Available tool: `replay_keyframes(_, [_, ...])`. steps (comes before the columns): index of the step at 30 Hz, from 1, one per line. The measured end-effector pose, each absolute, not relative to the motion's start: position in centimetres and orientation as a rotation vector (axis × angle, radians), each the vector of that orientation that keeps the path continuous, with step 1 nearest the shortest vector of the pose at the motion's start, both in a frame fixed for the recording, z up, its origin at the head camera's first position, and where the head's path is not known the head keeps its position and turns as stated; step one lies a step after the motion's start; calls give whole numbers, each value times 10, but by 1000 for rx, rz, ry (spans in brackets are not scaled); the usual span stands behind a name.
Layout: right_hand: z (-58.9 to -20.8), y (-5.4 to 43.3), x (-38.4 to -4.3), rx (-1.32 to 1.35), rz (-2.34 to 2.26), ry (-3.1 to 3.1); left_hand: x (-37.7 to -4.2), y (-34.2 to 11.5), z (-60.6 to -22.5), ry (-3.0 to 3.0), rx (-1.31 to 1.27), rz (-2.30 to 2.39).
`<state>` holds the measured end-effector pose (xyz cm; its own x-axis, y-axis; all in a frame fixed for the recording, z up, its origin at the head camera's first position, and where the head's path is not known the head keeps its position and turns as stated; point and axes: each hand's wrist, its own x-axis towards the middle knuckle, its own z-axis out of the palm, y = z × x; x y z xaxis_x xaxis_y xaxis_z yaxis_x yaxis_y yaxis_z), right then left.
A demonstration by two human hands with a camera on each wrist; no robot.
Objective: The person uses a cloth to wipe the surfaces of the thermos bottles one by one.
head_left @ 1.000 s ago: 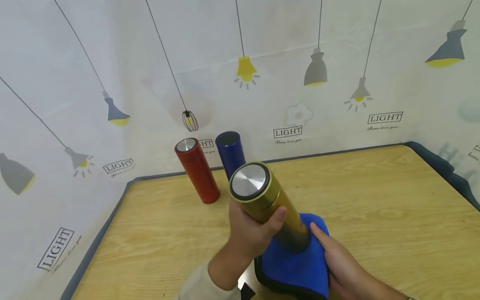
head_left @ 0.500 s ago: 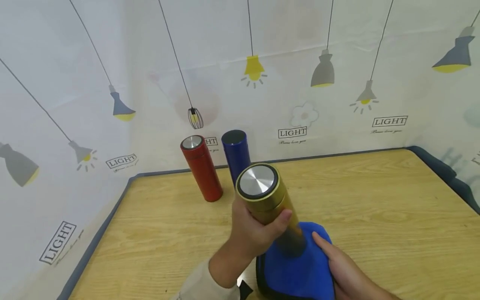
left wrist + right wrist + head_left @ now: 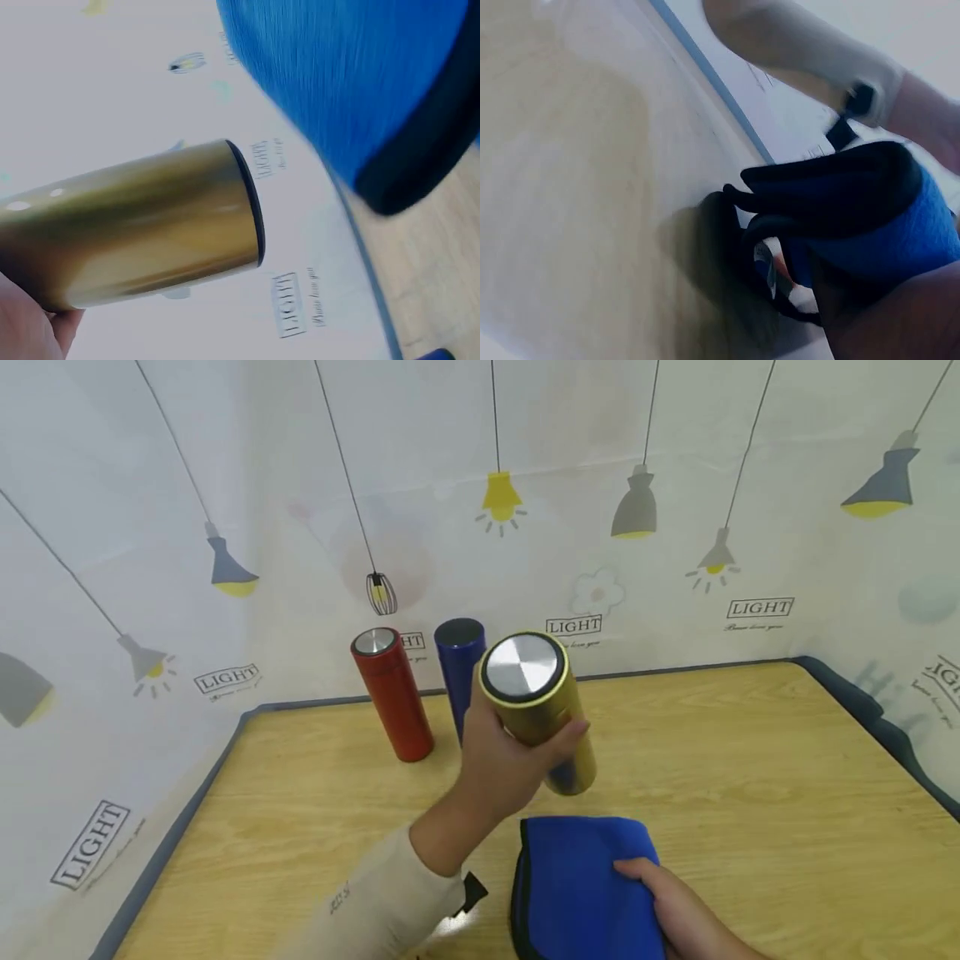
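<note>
My left hand (image 3: 498, 764) grips a gold thermos flask (image 3: 573, 768) around its upper body, thumb across the front. The flask tilts, its silver-topped lid (image 3: 523, 667) towards me, and hangs above the table. In the left wrist view the gold flask (image 3: 165, 225) shows its dark-rimmed base end. My right hand (image 3: 686, 910) holds a folded blue cloth (image 3: 585, 885) with black edging, thumb on top, apart from and below the flask. The right wrist view shows the blue cloth's (image 3: 922, 217) folded layers and a small white label; the fingers beneath are mostly hidden.
A red thermos (image 3: 393, 702) and a blue thermos (image 3: 460, 652) stand upright at the back left of the wooden table (image 3: 750, 793). The gold flask and left hand partly cover the blue one. A lamp-patterned wall covering (image 3: 675, 435) rises behind the table.
The gold flask has lifted up and away from the blue cloth, which it overlapped before. My right hand keeps the cloth low near the table's front. The head view has shifted slightly.
</note>
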<state>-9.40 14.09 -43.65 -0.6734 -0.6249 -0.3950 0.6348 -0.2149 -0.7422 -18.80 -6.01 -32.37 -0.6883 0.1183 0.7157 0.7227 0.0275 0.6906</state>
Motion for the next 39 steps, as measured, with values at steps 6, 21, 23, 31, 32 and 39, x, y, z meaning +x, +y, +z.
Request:
replay_keyframes(6, [-435, 122, -76, -34, -1889, 1297, -221, -45, -322, -2130, -660, -1730])
replay_keyframes(21, [-451, 88, -58, -203, -1913, 1144, -277, -38, -361, -2455, -390, -1746])
replay_keyframes(23, [-455, 89, -59, -194, -1881, 1239, -279, -41, -364, -2462, -355, -1762])
replay_keyframes(31, [-474, 111, -66, -436, -1842, 1222, -284, -46, -365, -2479, -331, -1785])
replay_keyframes(32, [-474, 115, -69, -458, -1837, 1238, -285, -46, -365, -2477, -333, -1792])
replay_keyframes(39, [-465, 135, -80, -463, -1730, 1514, -280, -43, -360, -2415, -337, -1818])
